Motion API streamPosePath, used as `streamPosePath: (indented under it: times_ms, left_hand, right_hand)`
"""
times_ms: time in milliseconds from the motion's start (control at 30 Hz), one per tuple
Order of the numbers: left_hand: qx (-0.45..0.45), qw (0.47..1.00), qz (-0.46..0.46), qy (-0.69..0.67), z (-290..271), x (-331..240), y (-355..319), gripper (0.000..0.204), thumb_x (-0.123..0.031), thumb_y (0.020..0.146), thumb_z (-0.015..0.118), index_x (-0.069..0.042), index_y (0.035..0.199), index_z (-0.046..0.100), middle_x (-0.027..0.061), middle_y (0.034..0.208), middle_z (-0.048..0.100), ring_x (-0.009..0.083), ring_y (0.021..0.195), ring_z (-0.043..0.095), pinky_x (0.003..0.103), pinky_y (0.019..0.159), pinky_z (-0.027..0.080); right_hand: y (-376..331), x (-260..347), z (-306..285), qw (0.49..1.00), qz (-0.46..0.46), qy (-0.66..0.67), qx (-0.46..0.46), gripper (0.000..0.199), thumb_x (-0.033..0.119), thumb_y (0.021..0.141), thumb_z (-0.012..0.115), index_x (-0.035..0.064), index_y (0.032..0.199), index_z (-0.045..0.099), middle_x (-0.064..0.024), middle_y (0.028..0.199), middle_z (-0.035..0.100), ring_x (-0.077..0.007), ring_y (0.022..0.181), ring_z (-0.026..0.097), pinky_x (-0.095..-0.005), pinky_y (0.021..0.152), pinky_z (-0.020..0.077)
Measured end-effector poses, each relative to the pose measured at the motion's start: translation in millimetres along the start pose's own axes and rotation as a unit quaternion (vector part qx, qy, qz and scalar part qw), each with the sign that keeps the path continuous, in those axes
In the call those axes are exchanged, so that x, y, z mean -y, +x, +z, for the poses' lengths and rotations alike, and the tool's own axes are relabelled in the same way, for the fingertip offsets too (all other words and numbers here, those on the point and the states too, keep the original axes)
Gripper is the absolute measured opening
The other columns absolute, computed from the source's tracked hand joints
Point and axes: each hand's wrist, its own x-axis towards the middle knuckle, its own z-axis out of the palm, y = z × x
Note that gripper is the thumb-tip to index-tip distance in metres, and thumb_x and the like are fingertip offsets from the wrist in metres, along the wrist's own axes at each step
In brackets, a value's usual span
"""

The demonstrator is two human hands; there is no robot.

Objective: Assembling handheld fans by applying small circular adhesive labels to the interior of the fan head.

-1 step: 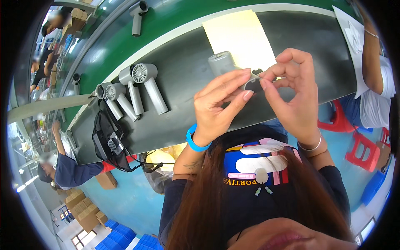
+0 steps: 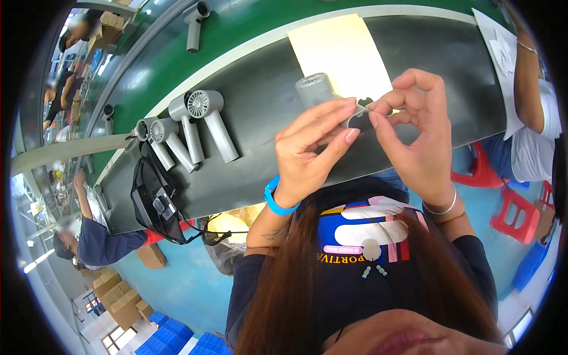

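Observation:
My left hand [image 2: 313, 148] is closed round the handle of a grey handheld fan [image 2: 315, 89]. The fan's round, slotted head points away from me, and its open handle end [image 2: 356, 118] faces my right hand. My right hand [image 2: 414, 127] has thumb and forefinger pinched at that handle end, the other fingers curled. A small dark piece [image 2: 365, 102] with a jagged outline shows at these fingertips; its kind is too small to tell. Behind the hands lies a pale yellow sheet [image 2: 331, 44] on the dark table [image 2: 260, 77].
Several grey handheld fans [image 2: 214, 127] lie to the left, beside a black bag [image 2: 155, 201] with straps. Another fan [image 2: 193, 26] rests on the green belt [image 2: 248, 21] beyond. A person's arm [image 2: 528, 83] is at the right, near red stools [image 2: 513, 216].

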Motion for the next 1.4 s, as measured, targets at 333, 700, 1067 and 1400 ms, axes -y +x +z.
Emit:
streamPosePath:
  times_ms: [333, 700, 1067, 1400]
  left_hand:
    - [-0.006, 1.0, -0.007, -0.016, 0.0, -0.6, 0.0, 0.03, 0.006, 0.079, 0.064, 0.003, 0.109, 0.063, 0.0151, 0.113, 0.06, 0.0167, 0.091, 0.063, 0.026, 0.077, 0.056]
    - [-0.008, 1.0, 0.002, -0.027, -1.5, -0.3, -0.5, 0.03, 0.006, 0.08, 0.064, 0.003, 0.109, 0.063, 0.0154, 0.113, 0.059, 0.0171, 0.092, 0.063, 0.027, 0.078, 0.056]
    - [-0.013, 0.999, 0.005, -0.032, -2.8, 4.2, -5.6, 0.029, 0.007, 0.079, 0.064, 0.005, 0.108, 0.063, 0.0159, 0.113, 0.059, 0.0161, 0.089, 0.063, 0.026, 0.077, 0.056]
    - [-0.049, 0.981, -0.097, -0.161, -19.4, -18.5, -5.0, 0.018, -0.001, 0.089, 0.054, 0.005, 0.105, 0.059, 0.0145, 0.113, 0.058, 0.0136, 0.072, 0.064, 0.023, 0.061, 0.053]
  right_hand:
    - [-1.8, -4.1, 3.7, 1.0, -0.003, 0.019, -0.017, 0.046, -0.009, 0.08, 0.058, 0.0054, 0.112, 0.029, -0.0088, 0.086, 0.06, -0.0139, 0.083, 0.061, -0.0217, 0.069, 0.048]
    - [-2.6, -2.6, 6.5, 0.999, -0.014, 0.028, -0.024, 0.044, -0.01, 0.08, 0.058, 0.0066, 0.108, 0.028, -0.0098, 0.087, 0.06, -0.0142, 0.084, 0.061, -0.0208, 0.068, 0.0468]
    - [1.4, 4.0, 2.9, 0.987, -0.07, -0.142, 0.007, 0.039, -0.006, 0.079, 0.062, 0.0028, 0.11, 0.04, -0.005, 0.086, 0.06, -0.0107, 0.079, 0.06, -0.0208, 0.063, 0.0461]
    - [33.1, -50.5, 27.3, 0.925, 0.174, 0.185, 0.284, 0.037, 0.029, 0.098, 0.042, 0.0072, 0.127, 0.049, -0.0028, 0.1, 0.06, -0.0077, 0.083, 0.057, -0.0206, 0.066, 0.0478]
